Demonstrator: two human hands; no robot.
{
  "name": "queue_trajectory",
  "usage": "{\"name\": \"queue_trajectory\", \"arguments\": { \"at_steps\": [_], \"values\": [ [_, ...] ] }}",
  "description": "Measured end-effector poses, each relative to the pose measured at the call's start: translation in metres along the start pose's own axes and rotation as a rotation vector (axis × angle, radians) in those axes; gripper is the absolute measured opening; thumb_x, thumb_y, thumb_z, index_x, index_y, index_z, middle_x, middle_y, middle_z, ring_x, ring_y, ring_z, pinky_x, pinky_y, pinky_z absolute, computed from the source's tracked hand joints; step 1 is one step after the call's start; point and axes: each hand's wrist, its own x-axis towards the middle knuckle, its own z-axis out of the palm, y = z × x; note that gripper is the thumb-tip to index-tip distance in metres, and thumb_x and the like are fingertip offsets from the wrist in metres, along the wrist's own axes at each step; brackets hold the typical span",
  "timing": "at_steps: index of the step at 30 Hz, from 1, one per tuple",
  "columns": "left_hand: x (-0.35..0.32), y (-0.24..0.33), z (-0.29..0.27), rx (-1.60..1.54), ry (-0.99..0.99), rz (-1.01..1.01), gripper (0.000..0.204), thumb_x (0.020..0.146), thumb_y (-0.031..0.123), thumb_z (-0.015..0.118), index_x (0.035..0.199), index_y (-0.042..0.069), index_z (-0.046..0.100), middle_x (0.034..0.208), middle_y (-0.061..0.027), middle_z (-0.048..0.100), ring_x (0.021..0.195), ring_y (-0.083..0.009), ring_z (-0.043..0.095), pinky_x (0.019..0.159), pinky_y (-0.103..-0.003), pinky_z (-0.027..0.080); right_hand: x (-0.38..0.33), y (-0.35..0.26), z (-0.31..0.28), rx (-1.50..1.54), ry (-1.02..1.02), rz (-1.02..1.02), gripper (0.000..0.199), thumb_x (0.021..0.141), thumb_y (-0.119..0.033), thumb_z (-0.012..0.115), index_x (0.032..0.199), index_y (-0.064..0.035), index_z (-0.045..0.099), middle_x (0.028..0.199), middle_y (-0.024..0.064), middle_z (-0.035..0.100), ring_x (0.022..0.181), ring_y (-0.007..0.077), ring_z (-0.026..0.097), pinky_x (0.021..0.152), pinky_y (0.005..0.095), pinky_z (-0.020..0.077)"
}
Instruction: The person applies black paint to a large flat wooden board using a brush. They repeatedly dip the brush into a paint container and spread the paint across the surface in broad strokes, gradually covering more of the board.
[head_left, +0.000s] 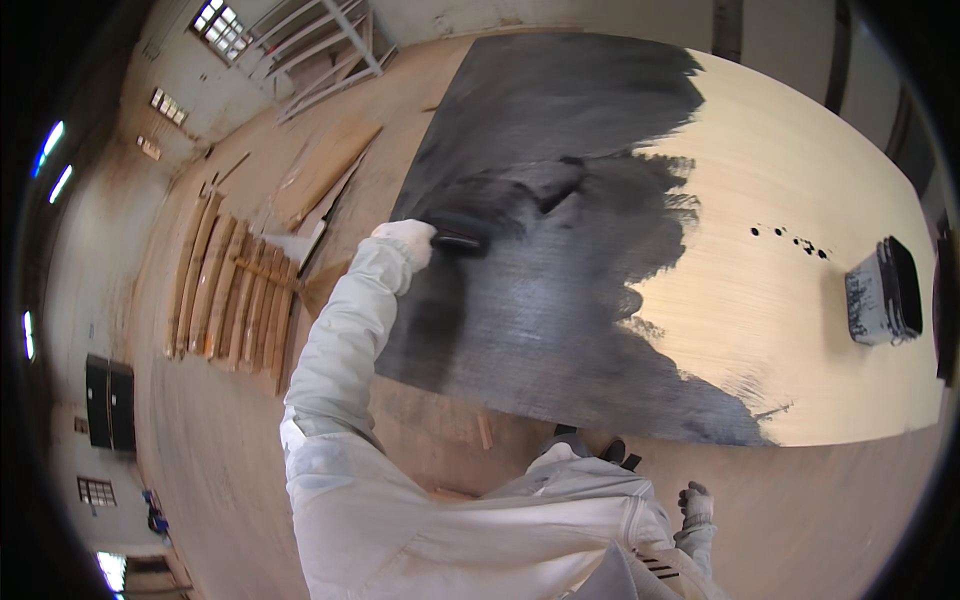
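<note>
Head view: well off to the left of the large panel I can make out a black upright unit, set back near the wall, probably so the floor round the panel can be walked. Nearer the panel's left side lie long wrapped bundles, laid side by side, which I'd guess saves room and stops them rolling. Between those and the panel's far left corner are some flat brown sheets, on the floor and apart from it.

At the panel's left edge, the left hand, pale as if gloved, is clenched round a black applicator. The applicator is over the panel's dark-coated left part, and motion blur hides how its head meets the surface. The arm reaches nearly straight, most likely because that edge is a long way from the body, which stands at the panel's near side, shoes just beside it.

The dark coat runs from the panel's left edge past its middle and ends in a ragged border. Below the panel's near edge, the right hand hangs with loose fingers and nothing visible in it; one hand seems enough for the applicator. Rightward, black drips dot the panel's bare part, near a smeared bucket standing by its right end, presumably put there to stay out of the coated part.
</note>
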Motion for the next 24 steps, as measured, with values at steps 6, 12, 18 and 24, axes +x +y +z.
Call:
{"name": "queue_trajectory", "arguments": {
  "at_steps": [6,12,18,24],
  "values": [
    [0.096,0.029,-0.021,-0.075,0.224,0.019,0.037,0.1,0.021,0.059,0.133,0.016,0.072,0.132,-0.015,0.072,0.125,-0.0347,0.068,0.107,-0.046,0.054,-0.015,0.022,0.006,0.1,0.046,0.065,0.045,0.089,-0.005,0.061,0.134,-0.0026,0.065,0.081,0.0118,0.073,0.054,0.0196,0.063,0.045,0.034,0.0461],
    [0.062,0.132,-0.064,0.091,0.143,0.357,0.039,0.1,0.019,0.058,0.137,0.018,0.07,0.137,-0.013,0.071,0.129,-0.032,0.067,0.109,-0.045,0.053,-0.016,0.018,0.016,0.144,0.1,0.082,0.047,0.085,-0.002,0.064,0.131,0.0011,0.067,0.08,0.0126,0.072,0.053,0.0194,0.062,0.044,0.0332,0.0463],
    [0.106,0.114,-0.077,0.034,0.129,0.132,0.038,0.098,0.021,0.062,0.134,0.019,0.073,0.134,-0.0109,0.073,0.125,-0.0317,0.069,0.106,-0.045,0.055,-0.037,0.029,0.028,0.241,0.118,0.14,0.051,0.084,0.0,0.063,0.135,0.0028,0.066,0.08,0.0125,0.071,0.054,0.0192,0.062,0.046,0.0321,0.0452],
    [0.121,0.156,-0.1,0.069,0.147,0.266,0.044,0.091,0.025,0.068,0.134,0.022,0.074,0.13,-0.0142,0.074,0.123,-0.0341,0.069,0.106,-0.044,0.055,-0.06,0.062,0.017,0.314,0.154,0.146,0.054,0.084,0.0,0.063,0.139,0.0023,0.065,0.08,0.0132,0.072,0.055,0.0203,0.064,0.046,0.0328,0.0463]
  ]
}}
